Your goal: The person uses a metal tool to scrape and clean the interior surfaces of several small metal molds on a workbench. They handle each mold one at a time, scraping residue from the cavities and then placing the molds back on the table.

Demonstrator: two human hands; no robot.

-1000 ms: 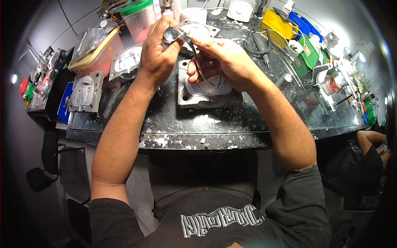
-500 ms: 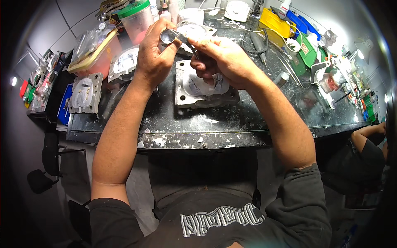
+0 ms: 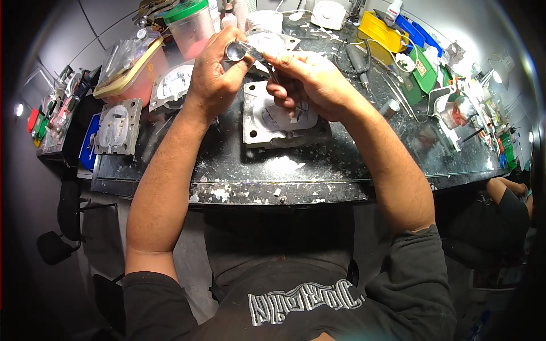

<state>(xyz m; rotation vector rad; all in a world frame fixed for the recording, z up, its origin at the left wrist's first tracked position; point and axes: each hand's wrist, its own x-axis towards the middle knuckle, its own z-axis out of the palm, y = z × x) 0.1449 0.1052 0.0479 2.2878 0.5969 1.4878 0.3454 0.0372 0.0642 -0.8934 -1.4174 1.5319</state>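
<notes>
My left hand (image 3: 218, 74) is closed around a small cylindrical container (image 3: 235, 51), whose round, shiny end shows beside the thumb. From the right, my right hand (image 3: 310, 79) grips a slender metal tool (image 3: 271, 70) between thumb and fingers. Its far end reaches toward the container; whether they touch I cannot tell. Both hands are raised above the bench. Below my right hand lies a square metal flask half (image 3: 253, 122) with corner holes and a white plaster filling, partly covered by that hand.
More flask halves (image 3: 118, 128) lie at left, near a lidded pinkish tub (image 3: 139, 77) and a green-lidded jar (image 3: 190, 31). A corded handpiece (image 3: 357, 61), long metal tools (image 3: 402, 96), a metal cylinder (image 3: 389, 108) and yellow bins (image 3: 378, 31) stand right. Another person (image 3: 506, 199) sits far right.
Both hands have shifted very slightly right and down with what they hold. A bright light patch on the bench front has grown. The grips look the same.
</notes>
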